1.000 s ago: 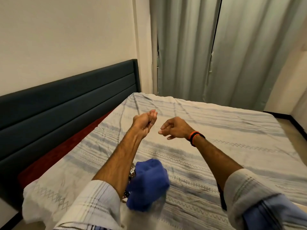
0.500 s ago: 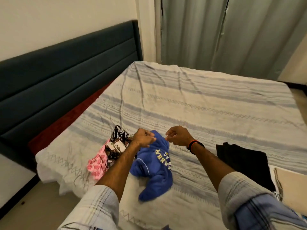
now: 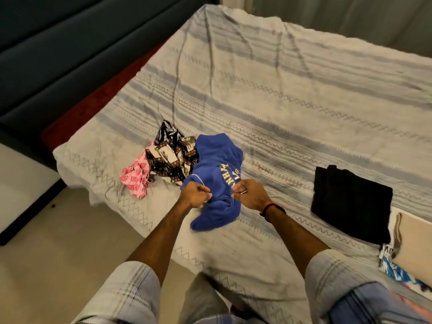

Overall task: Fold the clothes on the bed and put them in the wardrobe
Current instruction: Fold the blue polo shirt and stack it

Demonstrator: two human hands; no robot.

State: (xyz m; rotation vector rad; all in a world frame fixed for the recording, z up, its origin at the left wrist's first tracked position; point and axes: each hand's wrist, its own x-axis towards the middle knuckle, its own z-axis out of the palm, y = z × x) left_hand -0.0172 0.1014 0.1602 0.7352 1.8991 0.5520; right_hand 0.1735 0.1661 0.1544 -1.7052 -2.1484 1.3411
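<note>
Folding step under way: left hand (image 3: 195, 195) and right hand (image 3: 251, 195) each pinch the crumpled blue shirt (image 3: 216, 181) on the bed (image 3: 280, 90); next, probably spread it flat.

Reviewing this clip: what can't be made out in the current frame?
- Head view: whether either hand actually grips the blue shirt; curled fingers hide contact.
- Shirt lettering: crumpled, partly covered.
- Patterned clothes at the right edge: cut off.
- Wardrobe: out of frame.
</note>
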